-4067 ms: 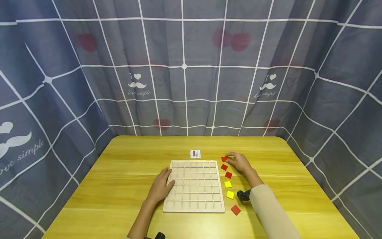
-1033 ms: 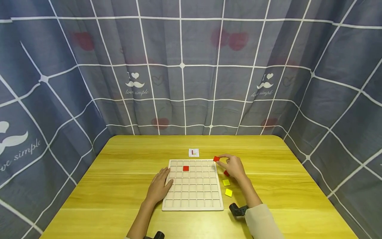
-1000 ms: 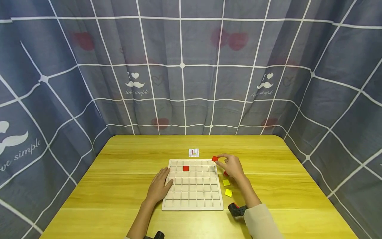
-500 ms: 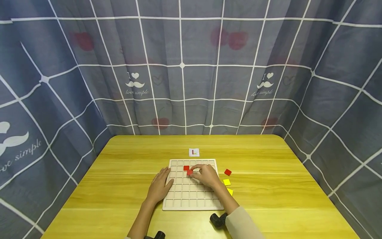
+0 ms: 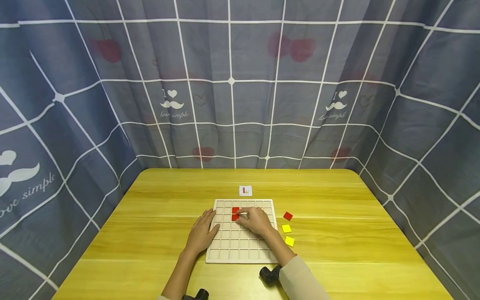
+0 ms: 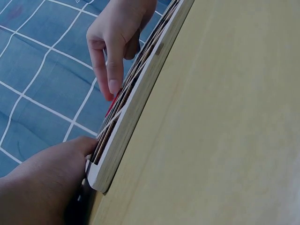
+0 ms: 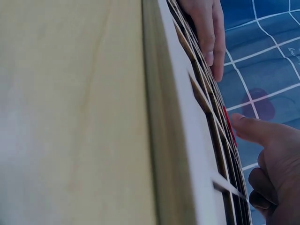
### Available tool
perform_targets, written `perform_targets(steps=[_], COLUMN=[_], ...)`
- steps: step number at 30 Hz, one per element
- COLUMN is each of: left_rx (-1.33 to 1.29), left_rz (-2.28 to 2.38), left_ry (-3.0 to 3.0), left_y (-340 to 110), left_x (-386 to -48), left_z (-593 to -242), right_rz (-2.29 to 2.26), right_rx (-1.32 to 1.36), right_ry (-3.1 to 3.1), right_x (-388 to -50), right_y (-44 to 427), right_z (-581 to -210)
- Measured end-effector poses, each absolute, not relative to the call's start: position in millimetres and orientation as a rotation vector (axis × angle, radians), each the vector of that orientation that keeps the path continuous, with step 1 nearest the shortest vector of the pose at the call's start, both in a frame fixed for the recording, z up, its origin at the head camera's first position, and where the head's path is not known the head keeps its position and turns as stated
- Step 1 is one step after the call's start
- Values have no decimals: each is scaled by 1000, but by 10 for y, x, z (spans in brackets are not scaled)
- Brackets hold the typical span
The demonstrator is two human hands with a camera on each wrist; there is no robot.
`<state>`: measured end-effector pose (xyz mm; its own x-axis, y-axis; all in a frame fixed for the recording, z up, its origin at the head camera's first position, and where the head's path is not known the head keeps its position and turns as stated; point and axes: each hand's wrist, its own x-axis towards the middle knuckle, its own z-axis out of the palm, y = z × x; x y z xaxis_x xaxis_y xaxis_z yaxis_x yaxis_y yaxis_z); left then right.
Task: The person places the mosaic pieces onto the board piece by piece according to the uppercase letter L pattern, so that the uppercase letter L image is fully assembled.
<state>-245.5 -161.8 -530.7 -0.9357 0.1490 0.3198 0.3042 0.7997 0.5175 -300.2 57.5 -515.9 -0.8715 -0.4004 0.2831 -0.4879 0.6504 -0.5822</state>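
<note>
A pale wooden grid board [image 5: 240, 246] holds two red tiles, one directly in front of the other: an upper red tile [image 5: 235, 210] and a lower red tile [image 5: 234, 217]. The right hand [image 5: 258, 221] is over the board, thumb and index finger at the right part of the lower tile, pinching it in its cell. In the right wrist view the thumb [image 7: 253, 129] meets the red tile [image 7: 228, 123]. The left hand [image 5: 201, 234] rests on the board's left edge, fingers extended and thumb on the rim; the left wrist view shows this hand [image 6: 51, 173] at the corner.
Right of the board lie a loose red tile [image 5: 288, 216] and two yellow tiles, one farther back [image 5: 286, 228] and one nearer [image 5: 289, 241]. A small printed grid card [image 5: 245, 191] is behind the board. A grey checked curtain [image 5: 251, 141] surrounds the wooden table [image 5: 131, 233].
The right hand has carried a second red tile leftward from beyond the board's right edge, and it lies in the cell in front of the first. The left hand stays at the left edge.
</note>
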Motion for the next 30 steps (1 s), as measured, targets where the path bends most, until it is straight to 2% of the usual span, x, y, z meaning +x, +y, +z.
perform_targets(steps=[7,21,30], left_rx=[-392,-342,-341], left_rz=[-840,-853,-834], left_ry=[-2654,-2756,-2759], left_y=[-1603,-1616,-1623], left_x=[-2434,-2464,-2463], left_z=[-5312,-5309,-5313], right_rz=[1154,1232,1146], right_rx=[630,204,141], right_ry=[-2626,-2601,-2765], right_x=[-2941,-2834,-2788], right_y=[854,1936,2114], right_z=[-5077,-5004,-5197])
